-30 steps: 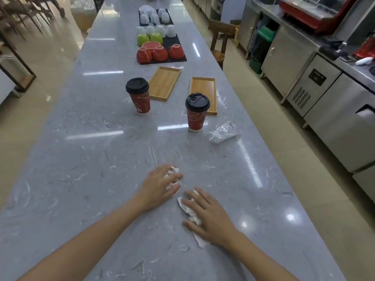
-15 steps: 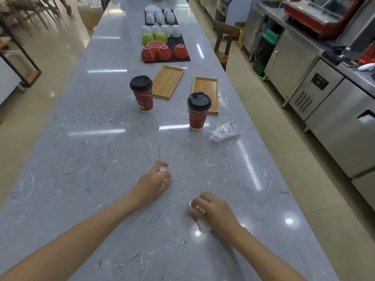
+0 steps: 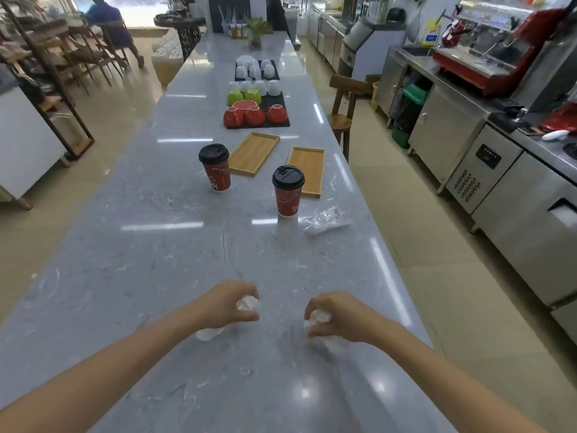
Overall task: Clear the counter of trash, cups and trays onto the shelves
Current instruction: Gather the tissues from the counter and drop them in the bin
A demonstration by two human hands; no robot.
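Observation:
Each hand holds a crumpled white tissue just above the grey marble counter [image 3: 140,276]. My left hand [image 3: 228,304] is shut on one tissue wad [image 3: 246,303]. My right hand [image 3: 337,317] is shut on another tissue wad [image 3: 318,318]. Farther along stand two red paper cups with black lids, one on the left [image 3: 215,168] and one nearer the right [image 3: 288,192]. A clear plastic wrapper [image 3: 326,219] lies beside the right cup. Two empty wooden trays, the left tray [image 3: 254,153] and the right tray [image 3: 307,170], lie behind the cups.
Black mats with red, green and white ceramic cups [image 3: 254,112] sit farther down the counter, then a potted plant [image 3: 256,32]. A wooden chair [image 3: 343,107] and steel cabinets [image 3: 499,170] line the aisle on the right. A seated person [image 3: 107,20] is far left.
Both hands have balled up the tissues that lay flat under them and lifted them off the counter. The camera has tilted up, showing more of the room.

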